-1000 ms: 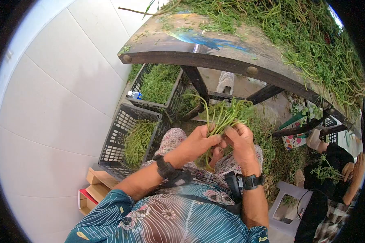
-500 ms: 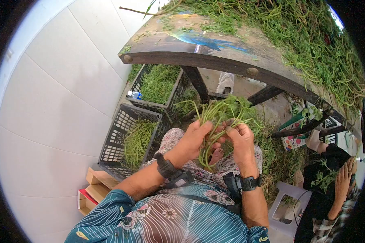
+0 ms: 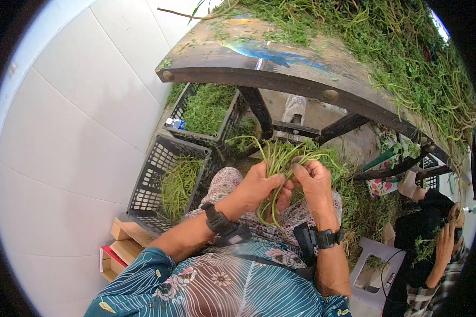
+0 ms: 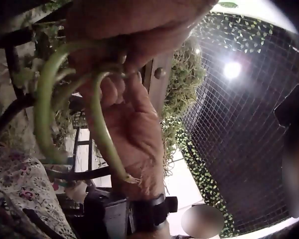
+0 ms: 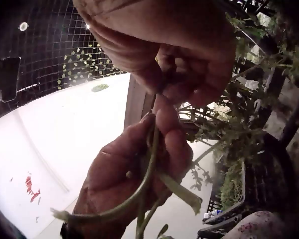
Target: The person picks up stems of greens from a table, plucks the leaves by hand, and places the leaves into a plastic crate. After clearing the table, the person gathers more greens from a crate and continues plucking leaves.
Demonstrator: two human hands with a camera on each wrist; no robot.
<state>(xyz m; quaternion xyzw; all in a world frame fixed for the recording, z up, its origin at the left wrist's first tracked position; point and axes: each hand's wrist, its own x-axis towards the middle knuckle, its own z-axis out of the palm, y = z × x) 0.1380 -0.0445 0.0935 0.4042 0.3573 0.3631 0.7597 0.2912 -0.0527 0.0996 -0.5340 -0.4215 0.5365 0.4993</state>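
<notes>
Over the lap, my left hand (image 3: 260, 186) grips a bunch of long green leafy stems (image 3: 274, 153), thumb laid across them. Their leafy tops spread away toward the table, and several bare ends curve down below the fingers. My right hand (image 3: 316, 185) is right beside it, thumb and fingertips pinching part of the same greens. In the left wrist view, thick bent stems (image 4: 44, 104) hang in front of the right hand. From the right wrist, both hands' fingertips meet closely around a thin stem (image 5: 152, 159); the curled fingers hide the exact pinch.
A wooden table (image 3: 206, 58) heaped with greens (image 3: 407, 63) stands ahead. To the left are a black crate (image 3: 143, 185) of stems and another crate (image 3: 225, 119) of leafy greens. Loose greens (image 3: 362, 222) cover the floor. Another person's hand (image 3: 445, 245) and a stool (image 3: 362, 264) are at right.
The hands drew slightly apart, then came together again. The bunch spread out, its tops sinking lower and more bare ends curving below the left hand. The other person's hand moved down.
</notes>
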